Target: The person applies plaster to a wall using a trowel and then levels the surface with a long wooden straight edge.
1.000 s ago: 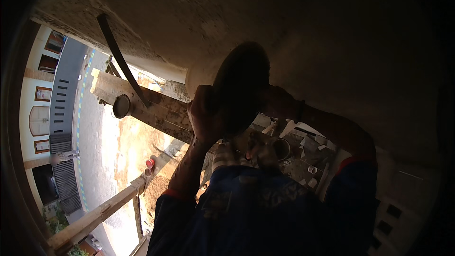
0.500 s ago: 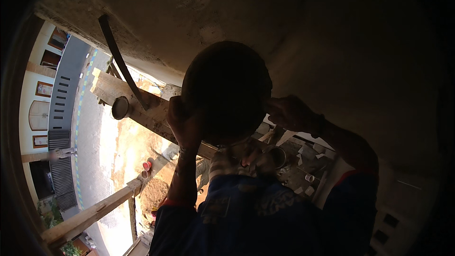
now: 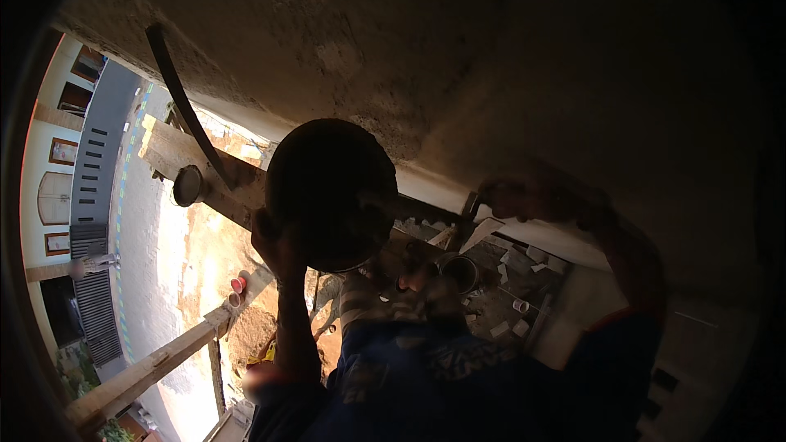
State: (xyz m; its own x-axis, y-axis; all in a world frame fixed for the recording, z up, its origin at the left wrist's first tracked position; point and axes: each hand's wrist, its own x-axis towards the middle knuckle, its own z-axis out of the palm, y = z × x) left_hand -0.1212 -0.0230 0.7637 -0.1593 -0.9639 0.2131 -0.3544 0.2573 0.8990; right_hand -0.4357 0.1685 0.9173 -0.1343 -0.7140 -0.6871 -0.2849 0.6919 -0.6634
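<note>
A dark round bowl or shallow bucket [image 3: 332,188] is in my left hand [image 3: 281,241], which grips its lower left side, in deep shadow. My right hand [image 3: 516,196] is apart from it on the right, below the rough plaster surface [image 3: 344,49], with its fingers curled at a short narrow object that I cannot make out. Beneath the bowl, a wooden plank [image 3: 168,151] runs diagonally; a round container [image 3: 187,184] rests on it and a dark strip [image 3: 184,102] crosses it. My feet are dimly visible below the bowl.
A wooden beam [image 3: 155,364] crosses the lower left above the sunlit ground. Small red pots [image 3: 238,285], a bucket [image 3: 458,274] and rubble [image 3: 532,278] lie below. A distant person [image 3: 102,263] is by the grey gate [image 3: 94,319]; building windows line the left.
The bowl has swung from upright and central to down and leftward with my left hand. My right hand has left the bowl's edge and moved to the right, apart from it.
</note>
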